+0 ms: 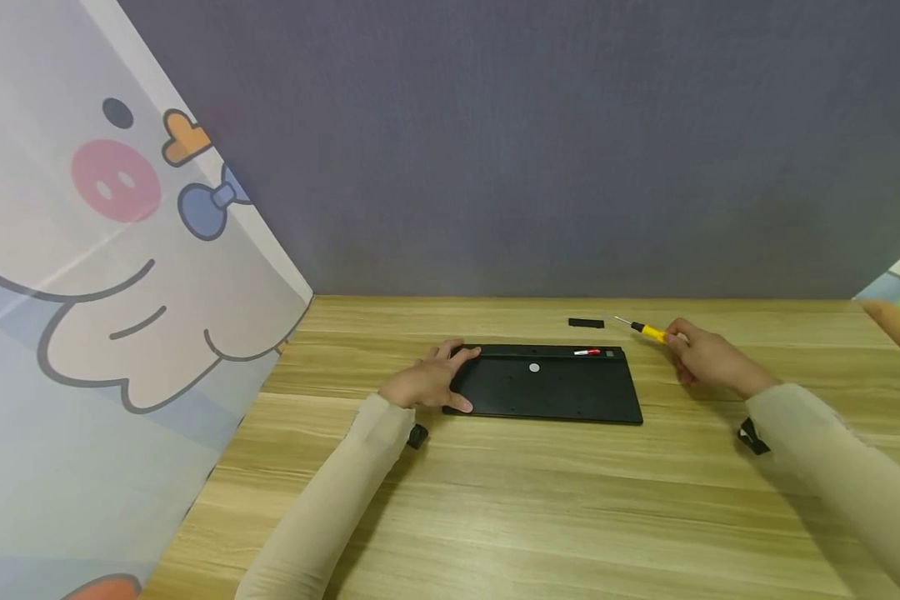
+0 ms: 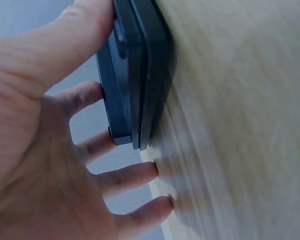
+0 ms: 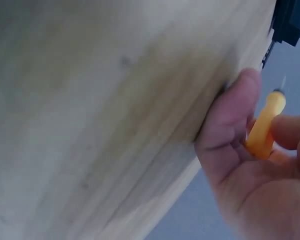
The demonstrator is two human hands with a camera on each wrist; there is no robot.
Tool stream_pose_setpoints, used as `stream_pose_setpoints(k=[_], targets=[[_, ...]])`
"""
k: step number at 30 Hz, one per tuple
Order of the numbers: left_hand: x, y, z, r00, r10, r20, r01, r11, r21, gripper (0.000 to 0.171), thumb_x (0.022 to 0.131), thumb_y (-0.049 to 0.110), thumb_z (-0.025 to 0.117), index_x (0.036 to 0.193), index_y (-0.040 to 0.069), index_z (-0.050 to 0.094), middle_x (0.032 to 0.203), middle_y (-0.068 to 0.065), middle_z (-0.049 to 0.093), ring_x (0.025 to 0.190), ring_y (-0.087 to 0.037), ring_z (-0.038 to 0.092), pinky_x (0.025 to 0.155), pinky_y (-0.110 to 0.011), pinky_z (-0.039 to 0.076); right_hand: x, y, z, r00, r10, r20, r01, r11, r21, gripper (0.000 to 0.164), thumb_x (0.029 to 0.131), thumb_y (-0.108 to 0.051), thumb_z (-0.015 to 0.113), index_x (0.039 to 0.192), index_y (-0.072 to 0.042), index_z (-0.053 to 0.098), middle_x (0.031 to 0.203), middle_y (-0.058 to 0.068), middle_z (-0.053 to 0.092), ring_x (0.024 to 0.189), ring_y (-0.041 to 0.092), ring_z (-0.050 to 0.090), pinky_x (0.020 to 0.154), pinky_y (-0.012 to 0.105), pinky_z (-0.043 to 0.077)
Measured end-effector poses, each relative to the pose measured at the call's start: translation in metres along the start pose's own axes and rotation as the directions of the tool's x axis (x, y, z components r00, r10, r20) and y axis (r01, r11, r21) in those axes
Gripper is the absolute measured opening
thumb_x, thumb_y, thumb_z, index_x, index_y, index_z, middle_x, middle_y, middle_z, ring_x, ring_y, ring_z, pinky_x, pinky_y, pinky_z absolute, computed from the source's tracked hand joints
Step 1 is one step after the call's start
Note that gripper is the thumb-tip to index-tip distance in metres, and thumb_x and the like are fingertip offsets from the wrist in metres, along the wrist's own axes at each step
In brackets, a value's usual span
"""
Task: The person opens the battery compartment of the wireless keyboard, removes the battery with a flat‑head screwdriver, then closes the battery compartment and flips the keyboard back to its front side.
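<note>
A black keyboard point(image 1: 562, 387) lies on the wooden table, its flat underside facing up with a white round sticker. My left hand point(image 1: 427, 385) spreads over its left end, thumb at the near edge, index finger on the raised far strip; in the left wrist view, two fingertips point(image 2: 162, 202) rest on the table. To the right of the keyboard, my right hand point(image 1: 708, 358) grips the yellow handle of a screwdriver point(image 1: 651, 332). Its thin shaft points left, toward a small black cover point(image 1: 587, 322) behind the keyboard. On the far strip shows a small red-and-white item point(image 1: 587, 352).
The wooden table point(image 1: 532, 500) reaches back to a grey upright panel point(image 1: 525, 150). A cartoon-printed wall point(image 1: 157, 292) borders it on the left. Black wrist camera mounts show under the left sleeve point(image 1: 322, 508) and the right sleeve point(image 1: 832, 475).
</note>
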State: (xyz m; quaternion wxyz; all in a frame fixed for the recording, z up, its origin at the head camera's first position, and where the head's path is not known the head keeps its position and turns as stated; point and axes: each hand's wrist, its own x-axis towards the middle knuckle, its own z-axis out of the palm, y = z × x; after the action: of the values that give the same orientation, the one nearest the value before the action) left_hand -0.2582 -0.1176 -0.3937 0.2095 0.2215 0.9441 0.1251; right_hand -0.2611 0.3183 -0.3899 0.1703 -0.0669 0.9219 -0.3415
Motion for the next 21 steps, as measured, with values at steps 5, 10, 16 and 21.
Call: stream_pose_setpoints(k=[5, 10, 16, 21], targets=[[-0.001, 0.000, -0.001, 1.000, -0.002, 0.005, 0.002, 1.000, 0.001, 0.095, 0.078, 0.046, 0.071, 0.152, 0.034, 0.013, 0.156, -0.001, -0.003, 0.141, -0.035, 0.005, 0.106, -0.058, 0.019, -0.005, 0.000, 0.003, 1.000, 0.021, 0.017, -0.021, 0.999, -0.025, 0.042, 0.104, -0.040, 0.025, 0.117, 0.000, 0.034, 0.061, 0.008, 0.049, 0.043, 0.018, 0.044, 0.042, 0.035, 0.040], [-0.001, 0.000, -0.001, 1.000, -0.004, 0.008, 0.004, 1.000, 0.009, 0.095, 0.078, 0.046, 0.071, 0.152, 0.034, 0.013, 0.156, -0.002, -0.003, 0.141, -0.035, 0.005, 0.106, -0.059, 0.019, -0.011, -0.001, 0.005, 0.997, 0.034, 0.062, -0.030, 0.998, -0.063, 0.036, 0.106, -0.032, 0.026, 0.111, 0.002, 0.036, 0.061, 0.008, 0.048, 0.042, 0.016, 0.042, 0.040, 0.035, 0.040], [0.000, 0.000, 0.000, 1.000, -0.009, 0.013, 0.010, 1.000, -0.004, 0.095, 0.078, 0.046, 0.071, 0.152, 0.034, 0.013, 0.156, -0.001, -0.003, 0.141, -0.035, 0.005, 0.106, -0.059, 0.019, -0.017, -0.004, 0.007, 0.998, -0.002, 0.056, 0.015, 0.974, -0.226, 0.025, 0.100, -0.024, 0.041, 0.093, -0.001, 0.046, 0.061, 0.004, 0.046, 0.046, 0.015, 0.041, 0.043, 0.032, 0.036], [0.000, 0.000, 0.000, 1.000, -0.007, 0.010, 0.007, 1.000, 0.001, 0.095, 0.078, 0.046, 0.071, 0.152, 0.034, 0.013, 0.156, -0.001, -0.003, 0.141, -0.035, 0.005, 0.106, -0.058, 0.019, -0.018, -0.005, 0.009, 1.000, -0.010, 0.024, 0.016, 0.956, -0.291, 0.026, 0.096, -0.027, 0.048, 0.085, -0.004, 0.051, 0.064, 0.003, 0.046, 0.051, 0.016, 0.042, 0.046, 0.031, 0.035]])
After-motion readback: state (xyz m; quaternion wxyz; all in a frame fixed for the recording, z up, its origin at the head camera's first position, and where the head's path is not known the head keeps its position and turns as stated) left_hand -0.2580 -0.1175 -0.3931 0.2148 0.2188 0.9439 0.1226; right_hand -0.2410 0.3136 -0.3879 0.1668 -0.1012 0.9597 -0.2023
